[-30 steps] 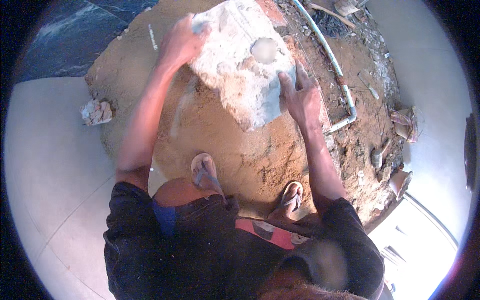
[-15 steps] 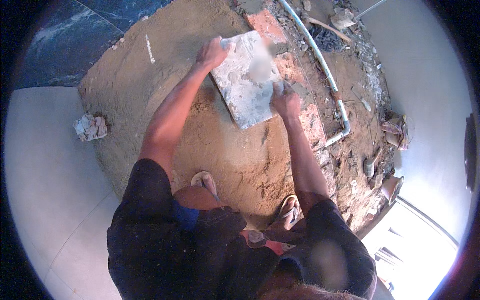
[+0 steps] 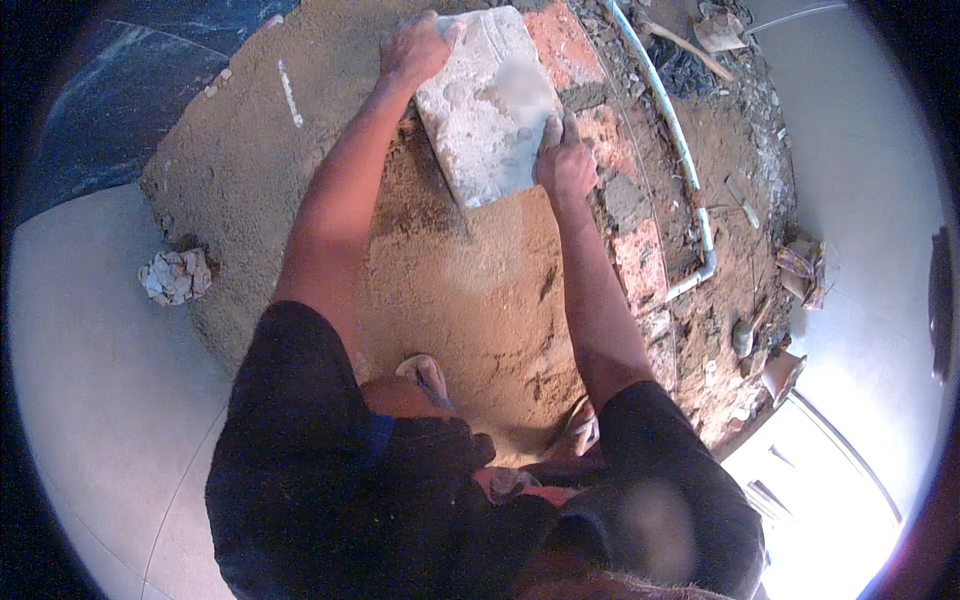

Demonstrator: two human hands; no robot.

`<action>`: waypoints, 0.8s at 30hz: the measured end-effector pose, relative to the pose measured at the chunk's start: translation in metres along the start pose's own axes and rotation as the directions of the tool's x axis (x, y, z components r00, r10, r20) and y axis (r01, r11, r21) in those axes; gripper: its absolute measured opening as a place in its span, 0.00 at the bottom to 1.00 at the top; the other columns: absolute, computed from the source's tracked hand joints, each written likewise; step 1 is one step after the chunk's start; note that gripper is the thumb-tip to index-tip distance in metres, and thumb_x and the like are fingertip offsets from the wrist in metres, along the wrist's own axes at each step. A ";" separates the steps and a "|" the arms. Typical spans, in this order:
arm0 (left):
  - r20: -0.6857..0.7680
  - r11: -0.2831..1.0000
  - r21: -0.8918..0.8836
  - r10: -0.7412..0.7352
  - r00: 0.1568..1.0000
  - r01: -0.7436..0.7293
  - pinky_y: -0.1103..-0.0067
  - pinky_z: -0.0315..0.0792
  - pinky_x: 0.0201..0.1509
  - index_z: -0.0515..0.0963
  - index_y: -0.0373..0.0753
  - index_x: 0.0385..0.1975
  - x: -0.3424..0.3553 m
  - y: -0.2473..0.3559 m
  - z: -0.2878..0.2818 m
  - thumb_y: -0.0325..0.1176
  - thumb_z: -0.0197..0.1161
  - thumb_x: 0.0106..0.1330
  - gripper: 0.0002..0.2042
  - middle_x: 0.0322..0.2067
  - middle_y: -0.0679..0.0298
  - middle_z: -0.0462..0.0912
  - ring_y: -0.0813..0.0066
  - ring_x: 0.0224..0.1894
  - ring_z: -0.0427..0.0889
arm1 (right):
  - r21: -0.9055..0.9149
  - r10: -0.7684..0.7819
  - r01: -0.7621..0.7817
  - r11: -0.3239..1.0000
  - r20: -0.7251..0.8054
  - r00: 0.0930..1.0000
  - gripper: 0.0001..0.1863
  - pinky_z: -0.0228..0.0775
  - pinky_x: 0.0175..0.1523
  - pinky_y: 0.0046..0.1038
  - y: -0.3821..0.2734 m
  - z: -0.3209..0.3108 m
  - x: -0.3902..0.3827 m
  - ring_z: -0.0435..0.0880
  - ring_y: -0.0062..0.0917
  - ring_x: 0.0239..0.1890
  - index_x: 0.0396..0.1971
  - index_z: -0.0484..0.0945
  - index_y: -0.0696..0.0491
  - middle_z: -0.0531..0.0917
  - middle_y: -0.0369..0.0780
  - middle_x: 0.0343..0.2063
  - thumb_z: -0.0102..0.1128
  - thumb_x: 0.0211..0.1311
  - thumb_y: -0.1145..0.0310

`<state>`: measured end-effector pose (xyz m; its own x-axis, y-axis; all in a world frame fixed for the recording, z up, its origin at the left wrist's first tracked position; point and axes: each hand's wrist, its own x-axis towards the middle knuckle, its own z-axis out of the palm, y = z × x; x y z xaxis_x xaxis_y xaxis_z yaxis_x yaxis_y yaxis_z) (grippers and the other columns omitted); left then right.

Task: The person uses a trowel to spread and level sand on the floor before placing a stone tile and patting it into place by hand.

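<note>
Here the left hand (image 3: 415,48) and right hand (image 3: 566,165) both grip a pale concrete slab (image 3: 487,105) over sand (image 3: 450,270).

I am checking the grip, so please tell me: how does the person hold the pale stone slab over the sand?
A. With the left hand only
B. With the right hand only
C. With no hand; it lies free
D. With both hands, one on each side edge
D: the left hand grips the far left edge of the pale stone slab and the right hand its near right edge.
</note>
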<state>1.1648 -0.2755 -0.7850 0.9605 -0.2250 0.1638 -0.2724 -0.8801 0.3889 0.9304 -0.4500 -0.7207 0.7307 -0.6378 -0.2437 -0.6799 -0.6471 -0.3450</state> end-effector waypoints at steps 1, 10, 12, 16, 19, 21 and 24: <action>0.065 1.000 -0.016 -0.010 0.998 0.011 0.57 0.73 0.56 0.78 0.43 0.54 -0.011 0.001 0.002 0.63 0.59 0.61 0.31 0.49 0.48 0.82 0.46 0.53 0.80 | 0.010 -0.006 0.006 1.000 0.038 0.999 0.33 0.70 0.59 0.50 0.011 0.004 -0.003 0.79 0.52 0.55 0.65 0.69 0.42 0.80 0.57 0.51 0.43 0.68 0.38; -0.080 0.901 -0.412 -0.181 0.980 0.133 0.60 0.76 0.47 0.81 0.39 0.39 -0.021 0.008 -0.074 0.63 0.68 0.53 0.30 0.39 0.47 0.85 0.46 0.44 0.83 | 0.205 -0.102 0.094 0.974 0.032 0.994 0.29 0.73 0.55 0.36 -0.021 -0.042 -0.028 0.84 0.42 0.50 0.56 0.77 0.57 0.84 0.53 0.45 0.56 0.66 0.48; -0.124 0.876 -0.469 -0.188 0.974 0.110 0.60 0.76 0.43 0.82 0.37 0.35 -0.025 0.020 -0.104 0.56 0.67 0.55 0.25 0.36 0.47 0.85 0.44 0.41 0.84 | 0.300 -0.063 0.066 0.951 -0.021 0.998 0.25 0.75 0.50 0.40 -0.015 -0.053 -0.046 0.84 0.47 0.46 0.49 0.80 0.56 0.85 0.54 0.39 0.54 0.67 0.49; -0.064 0.871 -0.462 -0.223 0.973 0.170 0.61 0.76 0.40 0.83 0.34 0.35 -0.039 0.008 -0.205 0.44 0.67 0.57 0.17 0.33 0.43 0.84 0.44 0.38 0.84 | 0.407 -0.087 0.047 0.912 0.080 0.993 0.27 0.74 0.52 0.33 -0.081 -0.113 -0.103 0.85 0.40 0.48 0.57 0.77 0.56 0.85 0.52 0.43 0.56 0.67 0.50; -0.112 0.904 -0.398 -0.215 0.970 0.155 0.61 0.76 0.40 0.82 0.36 0.33 -0.064 -0.050 -0.149 0.54 0.70 0.54 0.23 0.32 0.46 0.85 0.45 0.36 0.84 | 0.174 -0.183 0.177 0.969 0.015 0.983 0.26 0.74 0.53 0.36 -0.064 -0.059 -0.100 0.85 0.42 0.49 0.56 0.78 0.55 0.85 0.53 0.42 0.53 0.69 0.49; -0.039 0.921 -0.332 -0.230 0.972 0.205 0.61 0.76 0.40 0.82 0.37 0.32 -0.084 -0.079 -0.080 0.61 0.71 0.51 0.28 0.31 0.49 0.85 0.45 0.35 0.84 | -0.050 -0.241 0.238 0.970 -0.070 0.968 0.26 0.73 0.54 0.44 -0.020 0.020 -0.095 0.83 0.51 0.47 0.56 0.76 0.52 0.83 0.56 0.40 0.47 0.71 0.47; 0.145 0.895 -0.299 -0.301 0.943 0.332 0.63 0.76 0.54 0.80 0.35 0.49 -0.080 -0.095 -0.083 0.64 0.70 0.50 0.37 0.46 0.45 0.83 0.47 0.49 0.83 | 0.008 -0.116 0.116 0.993 0.040 0.992 0.26 0.71 0.52 0.53 -0.039 0.051 -0.099 0.80 0.58 0.45 0.56 0.73 0.50 0.80 0.59 0.37 0.43 0.72 0.46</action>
<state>1.1089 -0.1389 -0.7595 0.9955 -0.0080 -0.0943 0.0578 -0.7374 0.6730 0.8876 -0.3408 -0.7295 0.8067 -0.5412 -0.2375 -0.5899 -0.7134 -0.3782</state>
